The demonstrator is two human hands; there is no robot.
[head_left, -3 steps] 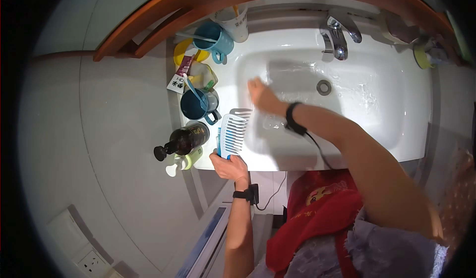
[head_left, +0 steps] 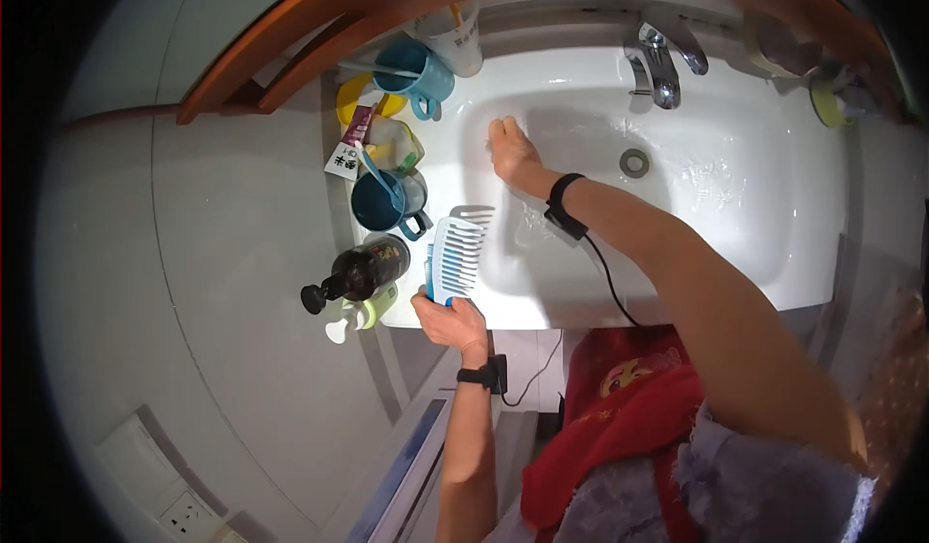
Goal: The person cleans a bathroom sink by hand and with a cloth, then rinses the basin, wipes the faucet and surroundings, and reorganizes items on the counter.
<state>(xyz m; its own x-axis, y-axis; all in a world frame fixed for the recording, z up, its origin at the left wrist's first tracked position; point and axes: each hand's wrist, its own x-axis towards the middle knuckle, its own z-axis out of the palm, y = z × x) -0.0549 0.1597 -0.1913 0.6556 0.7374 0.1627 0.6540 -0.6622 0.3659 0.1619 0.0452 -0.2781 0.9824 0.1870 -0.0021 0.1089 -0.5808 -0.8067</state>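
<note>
Item 1: wide-toothed comb (head_left: 447, 253), pale, in the left hand (head_left: 451, 322) above the left ledge of the washbasin (head_left: 600, 253). Fingers closed round its lower end, presumably to leave the teeth free; these face the bowl. Its shadow on the ledge suggests it is held clear of the surface.

Item 2: blue comb (head_left: 429, 274), finer, partly hidden behind item 1; apparently in the same grasp.

Item 3: right hand (head_left: 513, 153), over the bowl's left side, fingers bent inward; whether they grip anything cannot be told.

Item 4: teal mug (head_left: 435, 83), a pale stick-like handle across its mouth.

Item 5: dark blue mug (head_left: 373, 209), holding a light blue toothbrush (head_left: 380, 177), propped on the rim, likely for easy reach.

Item 6: white cup (head_left: 466, 51), an orange stick standing in it.

Item 7: brown pump bottle (head_left: 368, 272) and yellow-green pump bottle (head_left: 380, 307), side by side at the ledge's edge, probably kept handy; contents not visible.

Item 8: washbasin contents: water film, round drain (head_left: 634, 164).
</note>
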